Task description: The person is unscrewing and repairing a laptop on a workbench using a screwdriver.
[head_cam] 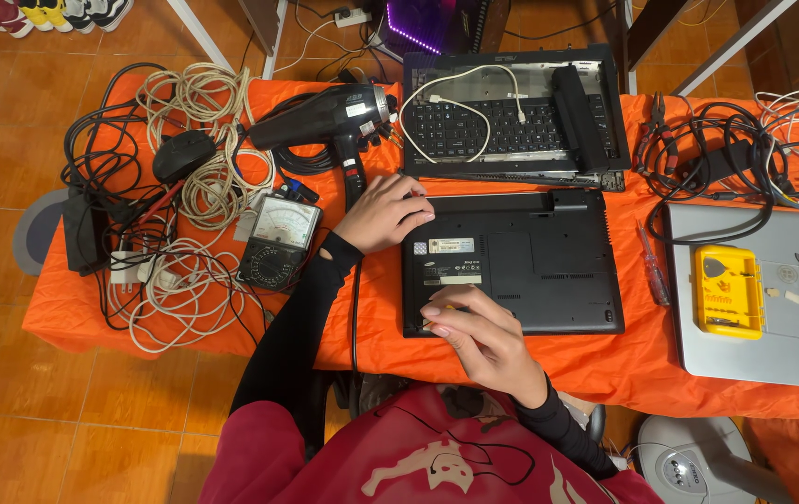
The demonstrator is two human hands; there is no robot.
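Note:
A black laptop (pixel 549 257) lies upside down on the orange-covered table (pixel 371 308). My left hand (pixel 381 215) rests on its far left corner, with the fingers laid over the edge. My right hand (pixel 479 336) sits on the near left corner. Its fingers are curled and pinch what looks like a small yellow pick (pixel 453 307) against the base, mostly hidden under the fingertips.
Behind the laptop lie an opened keyboard shell (pixel 511 121) with a white cable and a black battery bar. To the left are a black hair dryer (pixel 325 117), an analog multimeter (pixel 278 243), a mouse and tangled cables. To the right lie a screwdriver (pixel 651 266), pliers and a silver laptop (pixel 763 345) carrying a yellow tool kit (pixel 728 291).

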